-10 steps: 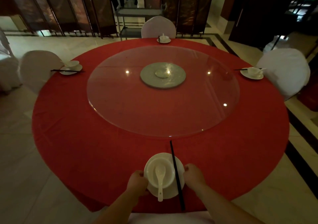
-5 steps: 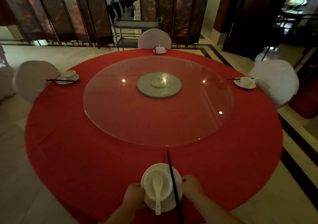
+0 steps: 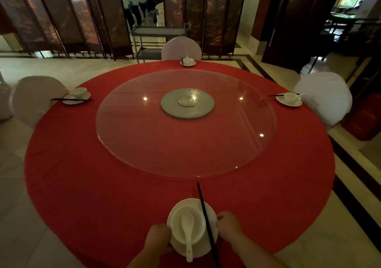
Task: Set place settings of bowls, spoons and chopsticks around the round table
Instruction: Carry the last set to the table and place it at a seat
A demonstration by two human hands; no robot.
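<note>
On the near side of the glass turntable (image 3: 185, 144), at the edge of the red round table (image 3: 92, 185), the left hand (image 3: 158, 236) and the right hand (image 3: 228, 225) curled their fingers on opposite rims of a white plate (image 3: 211, 216), grasping it. A bowl (image 3: 177, 226) sat on the plate with a spoon (image 3: 188, 234) lying in it, handle toward the person. Black chopsticks (image 3: 203, 206) lay across the plate's right part, pointing at the turntable. Left of the turntable lay a second setting (image 3: 76, 97), right of it a third setting (image 3: 289, 100), and beyond it a fourth setting (image 3: 187, 62), each before a white-covered chair (image 3: 181, 47).
</note>
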